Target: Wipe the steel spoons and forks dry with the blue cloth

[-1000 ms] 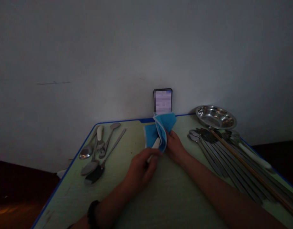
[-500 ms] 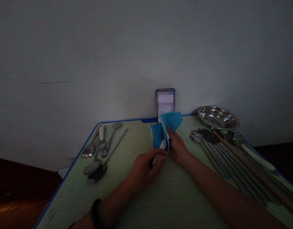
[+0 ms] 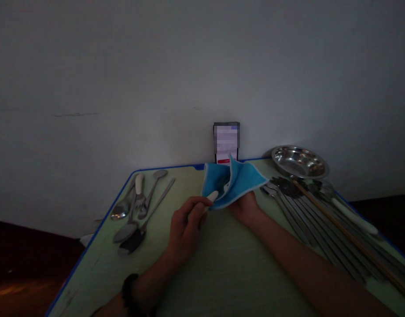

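Note:
My left hand [image 3: 187, 222] is closed round a piece of white-handled cutlery [image 3: 213, 196], above the middle of the table. Its far end goes in among the folds of a blue cloth [image 3: 244, 180], so I cannot tell whether it is a spoon or a fork. From underneath, my right hand [image 3: 245, 209] holds the cloth, which hides most of its fingers. The cloth is spread open toward me, with one corner standing up in the middle.
Several spoons and other cutlery pieces [image 3: 131, 231] lie at the left. On the right are many long-handled utensils [image 3: 308, 215], a wooden stick [image 3: 341, 229] and a steel bowl [image 3: 300, 163]. A phone [image 3: 226, 141] leans on the wall behind the blue-edged table [image 3: 163, 273].
My left hand has drawn left and slightly down with the white-handled cutlery. The cloth, wrapped round it before, has opened out flatter over my right hand.

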Motion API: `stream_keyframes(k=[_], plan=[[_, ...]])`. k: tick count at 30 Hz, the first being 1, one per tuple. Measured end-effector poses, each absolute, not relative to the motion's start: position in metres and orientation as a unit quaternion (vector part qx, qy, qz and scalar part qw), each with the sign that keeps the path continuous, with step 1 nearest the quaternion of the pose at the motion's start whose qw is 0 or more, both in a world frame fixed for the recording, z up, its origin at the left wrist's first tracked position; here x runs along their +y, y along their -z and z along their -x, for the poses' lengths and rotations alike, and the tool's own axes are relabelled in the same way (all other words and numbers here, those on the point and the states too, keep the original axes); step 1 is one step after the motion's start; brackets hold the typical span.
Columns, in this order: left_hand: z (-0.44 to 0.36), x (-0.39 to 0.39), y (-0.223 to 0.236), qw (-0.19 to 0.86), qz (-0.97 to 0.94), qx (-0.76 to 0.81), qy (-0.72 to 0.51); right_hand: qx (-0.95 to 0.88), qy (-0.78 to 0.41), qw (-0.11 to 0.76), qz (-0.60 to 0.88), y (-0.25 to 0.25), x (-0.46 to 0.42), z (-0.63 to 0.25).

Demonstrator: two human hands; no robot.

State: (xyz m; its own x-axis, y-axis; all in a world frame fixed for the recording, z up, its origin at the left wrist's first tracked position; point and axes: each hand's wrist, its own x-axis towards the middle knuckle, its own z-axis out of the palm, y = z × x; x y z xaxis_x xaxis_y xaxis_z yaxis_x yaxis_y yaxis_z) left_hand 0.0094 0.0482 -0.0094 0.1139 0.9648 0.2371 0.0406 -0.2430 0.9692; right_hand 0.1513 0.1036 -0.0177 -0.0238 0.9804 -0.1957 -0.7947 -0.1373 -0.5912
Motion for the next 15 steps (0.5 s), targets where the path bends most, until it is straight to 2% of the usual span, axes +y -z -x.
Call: stream_keyframes(k=[4,7,15], plan=[[-0.013,0.049,0.007,0.453,-0.559,0.404,-0.564,-0.167,-0.716,0.630,0.249,0.013,0.102,-0.152],[-0.011,0.052,0.007,0.426,-0.576,0.411,-0.564,-0.208,-0.714,0.609,0.275,0.016,0.099,-0.150],[-0.003,0.052,0.011,0.325,-0.744,0.431,-0.395,-0.282,-0.698,0.578,0.317,0.026,0.097,-0.148]])
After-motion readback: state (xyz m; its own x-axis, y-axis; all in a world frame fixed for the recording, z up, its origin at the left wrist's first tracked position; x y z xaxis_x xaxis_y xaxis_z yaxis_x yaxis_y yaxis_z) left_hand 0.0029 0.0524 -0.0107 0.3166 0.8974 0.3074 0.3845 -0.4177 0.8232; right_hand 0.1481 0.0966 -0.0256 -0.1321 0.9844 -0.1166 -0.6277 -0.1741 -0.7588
